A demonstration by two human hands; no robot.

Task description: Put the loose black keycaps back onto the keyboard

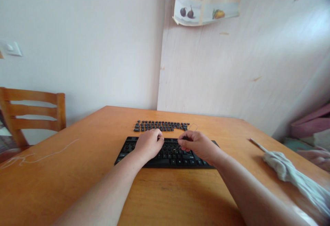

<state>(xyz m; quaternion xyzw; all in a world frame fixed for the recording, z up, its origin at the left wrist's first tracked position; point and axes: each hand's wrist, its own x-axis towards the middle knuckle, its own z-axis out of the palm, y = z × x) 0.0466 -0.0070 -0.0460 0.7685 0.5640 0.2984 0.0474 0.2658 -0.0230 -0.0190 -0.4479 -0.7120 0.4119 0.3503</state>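
A black keyboard [165, 163] lies on the wooden table in front of me, with many keycaps off its upper rows and its lower keys in place. My left hand [151, 143] is over its upper middle, thumb and forefinger pressed together; what they hold, if anything, is too small to make out. My right hand [193, 143] pinches above the keyboard's right half. A thin thread [193, 126] loops out behind its fingers and appears to be held in them. Loose black keycaps [161, 125] stand in rows just behind the keyboard.
A white thread [51, 153] lies loosely on the table [90, 184] at left. On the right are a grey cloth [281, 166] and a thin stick [257, 144] poking out of it. A wooden chair [34, 111] stands at the far left; the wall rises behind the table.
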